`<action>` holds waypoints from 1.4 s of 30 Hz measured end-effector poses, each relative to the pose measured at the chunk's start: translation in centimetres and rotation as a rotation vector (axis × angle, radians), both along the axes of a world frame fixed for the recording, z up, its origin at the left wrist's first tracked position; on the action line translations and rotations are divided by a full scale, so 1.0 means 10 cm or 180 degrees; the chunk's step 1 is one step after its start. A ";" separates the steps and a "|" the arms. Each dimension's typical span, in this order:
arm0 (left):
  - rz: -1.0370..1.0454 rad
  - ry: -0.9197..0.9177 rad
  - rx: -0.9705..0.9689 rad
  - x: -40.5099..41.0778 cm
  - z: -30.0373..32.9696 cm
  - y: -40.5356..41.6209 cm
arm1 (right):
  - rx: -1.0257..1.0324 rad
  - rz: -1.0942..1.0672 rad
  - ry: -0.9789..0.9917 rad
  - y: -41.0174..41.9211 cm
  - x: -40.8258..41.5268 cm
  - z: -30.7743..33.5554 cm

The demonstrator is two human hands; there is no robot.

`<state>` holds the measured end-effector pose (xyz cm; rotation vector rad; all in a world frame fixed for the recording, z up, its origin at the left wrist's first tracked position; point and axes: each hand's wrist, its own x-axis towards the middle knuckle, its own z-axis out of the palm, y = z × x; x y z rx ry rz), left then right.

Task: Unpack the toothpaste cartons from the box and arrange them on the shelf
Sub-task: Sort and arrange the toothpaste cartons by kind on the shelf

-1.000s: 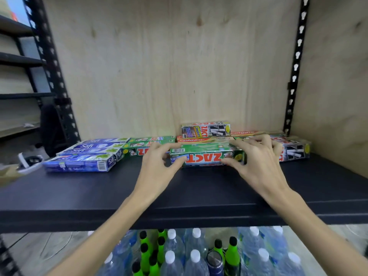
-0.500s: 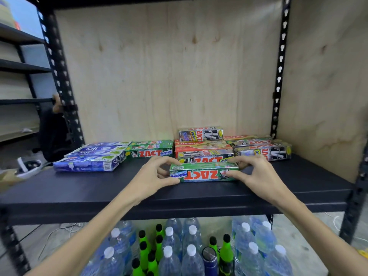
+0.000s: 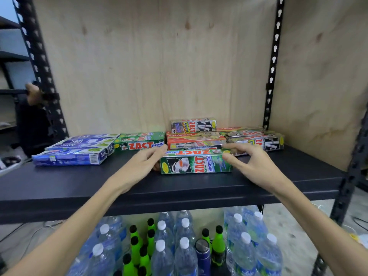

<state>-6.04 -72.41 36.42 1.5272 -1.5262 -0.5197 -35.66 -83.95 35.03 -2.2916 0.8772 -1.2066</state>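
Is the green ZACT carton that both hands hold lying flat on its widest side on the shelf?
No: the green ZACT carton stands on its long narrow edge on the shelf, with the left hand and right hand at its ends.

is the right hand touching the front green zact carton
Touching. The head view shows the right hand with thumb and fingertips pinching the right end of the front green Zact carton.

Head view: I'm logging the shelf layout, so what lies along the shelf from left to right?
Blue Safi cartons → green Zact carton → left hand → held Zact carton → right hand → grey Zact carton.
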 end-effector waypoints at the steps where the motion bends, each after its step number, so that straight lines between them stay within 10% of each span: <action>1: -0.0036 0.0008 -0.0011 0.01 0.01 0.01 | -0.0043 0.0004 0.0055 0.00 -0.01 0.00; 18: 0.0291 -0.0514 -0.0403 0.06 -0.07 0.10 | -0.0205 -0.0119 0.0335 0.17 0.03 0.02; 42: 0.0910 -0.2906 -0.0408 1.48 0.09 0.51 | -0.1434 -0.0356 0.1311 0.23 1.73 0.15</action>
